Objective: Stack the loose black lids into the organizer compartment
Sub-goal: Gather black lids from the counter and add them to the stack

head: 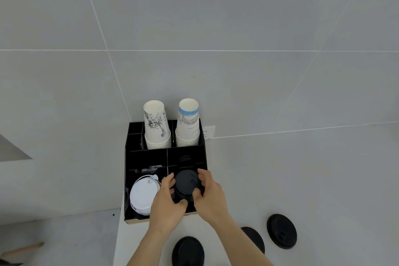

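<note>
1. My left hand [167, 201] and my right hand [210, 193] both close on a small stack of black lids [187, 185], the fingers pressing its rim from opposite sides.
2. The stack is over the front right compartment of the black organizer [127, 179], just beside the white lids [143, 195] in the front left one.
3. I think these lids are light, thin plastic, a little flexible and smooth, so the rim is the best place to hold; too much squeezing could bend them.
4. The lids are round, matte black, with a raised sip part on top.
5. Three loose lids are on the white worktop [323, 179]: one [187, 251] near my left forearm, one [255, 238] partly hidden behind my right forearm, one [281, 231] further right.
</note>
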### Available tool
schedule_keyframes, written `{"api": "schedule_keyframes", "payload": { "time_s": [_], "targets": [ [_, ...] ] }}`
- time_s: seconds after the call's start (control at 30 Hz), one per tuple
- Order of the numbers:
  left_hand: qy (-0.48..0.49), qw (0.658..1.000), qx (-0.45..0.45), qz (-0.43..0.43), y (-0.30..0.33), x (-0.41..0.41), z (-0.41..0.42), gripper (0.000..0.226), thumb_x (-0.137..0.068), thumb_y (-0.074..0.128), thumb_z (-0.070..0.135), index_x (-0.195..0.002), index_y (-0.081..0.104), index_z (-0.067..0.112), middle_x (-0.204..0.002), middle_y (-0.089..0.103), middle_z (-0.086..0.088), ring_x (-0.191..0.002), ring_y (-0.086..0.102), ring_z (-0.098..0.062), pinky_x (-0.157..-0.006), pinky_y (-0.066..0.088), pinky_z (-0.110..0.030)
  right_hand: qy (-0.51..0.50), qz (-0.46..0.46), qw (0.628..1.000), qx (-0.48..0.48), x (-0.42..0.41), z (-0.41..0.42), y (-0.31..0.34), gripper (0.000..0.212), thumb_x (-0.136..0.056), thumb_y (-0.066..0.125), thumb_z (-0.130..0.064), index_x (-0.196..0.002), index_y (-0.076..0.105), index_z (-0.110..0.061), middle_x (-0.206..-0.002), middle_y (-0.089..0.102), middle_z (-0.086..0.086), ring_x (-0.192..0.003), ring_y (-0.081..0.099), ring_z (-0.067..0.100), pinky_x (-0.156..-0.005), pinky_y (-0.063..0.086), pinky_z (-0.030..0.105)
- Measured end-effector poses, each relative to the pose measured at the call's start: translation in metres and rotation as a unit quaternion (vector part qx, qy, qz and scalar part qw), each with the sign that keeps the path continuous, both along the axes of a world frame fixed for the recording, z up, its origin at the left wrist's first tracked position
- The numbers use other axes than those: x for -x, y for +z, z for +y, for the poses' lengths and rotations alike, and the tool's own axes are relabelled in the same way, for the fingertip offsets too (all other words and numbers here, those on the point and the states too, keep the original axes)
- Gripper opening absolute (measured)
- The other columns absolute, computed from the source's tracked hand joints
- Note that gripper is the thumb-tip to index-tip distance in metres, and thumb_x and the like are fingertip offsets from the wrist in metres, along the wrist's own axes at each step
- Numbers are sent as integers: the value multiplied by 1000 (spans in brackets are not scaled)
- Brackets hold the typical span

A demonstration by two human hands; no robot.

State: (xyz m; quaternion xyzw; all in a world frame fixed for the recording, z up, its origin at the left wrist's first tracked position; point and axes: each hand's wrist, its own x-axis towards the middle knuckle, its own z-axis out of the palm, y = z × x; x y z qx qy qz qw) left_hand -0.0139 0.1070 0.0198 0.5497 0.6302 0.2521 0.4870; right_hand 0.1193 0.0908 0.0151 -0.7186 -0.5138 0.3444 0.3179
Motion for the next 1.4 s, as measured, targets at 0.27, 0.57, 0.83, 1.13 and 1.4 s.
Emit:
{"api": "schedule_keyframes", "payload": {
  "time_s": [0.27,0.57,0.83,1.13,1.4],
  "targets": [
    [-48,999,21,8,-8,2,-4,81,-78,64,2,-148,32,27,-130,53,17,-120,52,-6,-99,43,-27,-2,-9,1000,1,-2,-1,-5,50,-90,51,-10,-137,43,-24,-130,62,-4,-116,60,14,-97,51,32],
    [-59,998,25,-1,-5,0,-4,83,-78,65,2,-148,30,29,-114,44,36,-115,54,-8,-101,47,-32,-11,13,1000,17,-5,-4,-7,47,-90,50,-10,-135,44,-24,-126,62,-5,-115,60,15,-92,50,26],
    [-38,999,18,-3,-1,5,-7,84,-79,65,1,-150,30,27,-131,44,21,-116,53,-9,-104,48,-37,-37,-23,999,-11,-5,-9,1,45,-92,51,-13,-134,48,-25,-122,64,-8,-111,61,11,-92,51,27],
    [20,995,66,70,-17,38,-53,38,-83,64,11,-114,60,32,-104,69,11,-98,64,-7,-89,48,-31,-143,-39,988,42,-11,-66,-8,14,-92,53,-22,-100,61,-31,-80,67,-13,-71,64,5,-65,55,29],
    [-22,976,199,87,-33,38,-85,55,-79,71,45,-128,53,30,-116,66,2,-109,64,-18,-101,43,-30,-65,25,974,214,3,-105,-37,31,-90,57,-32,-120,55,-28,-104,65,-8,-91,64,9,-84,50,25]
  ]
}}
